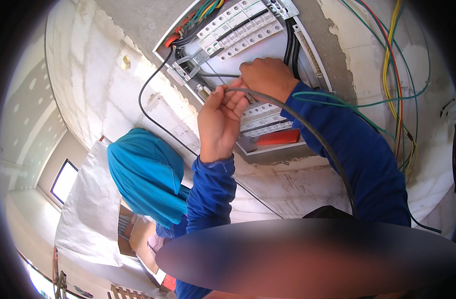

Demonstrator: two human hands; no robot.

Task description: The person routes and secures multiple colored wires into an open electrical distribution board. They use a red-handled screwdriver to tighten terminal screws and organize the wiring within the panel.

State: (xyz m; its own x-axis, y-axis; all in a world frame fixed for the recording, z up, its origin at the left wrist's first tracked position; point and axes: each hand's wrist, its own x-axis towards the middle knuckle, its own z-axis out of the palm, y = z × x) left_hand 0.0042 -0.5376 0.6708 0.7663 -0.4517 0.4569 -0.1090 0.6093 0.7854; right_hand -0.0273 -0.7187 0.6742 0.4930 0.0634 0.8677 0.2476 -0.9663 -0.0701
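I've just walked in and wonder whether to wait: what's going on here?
Bare-handed work is under way at an open panel with breakers. The person's left grip holds a dark cable between thumb and fingers; the right grip is curled close beside it, hiding whatever it may hold. The cable runs across the right sleeve toward the lower edge. Loose wires hang to the right.

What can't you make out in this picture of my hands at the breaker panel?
- Head view: right hand, fingertips hidden behind its own knuckles.
- Head view: gray cable, lower end covered by the blurred patch.
- Head view: breaker panel, top cut off by the upper edge.
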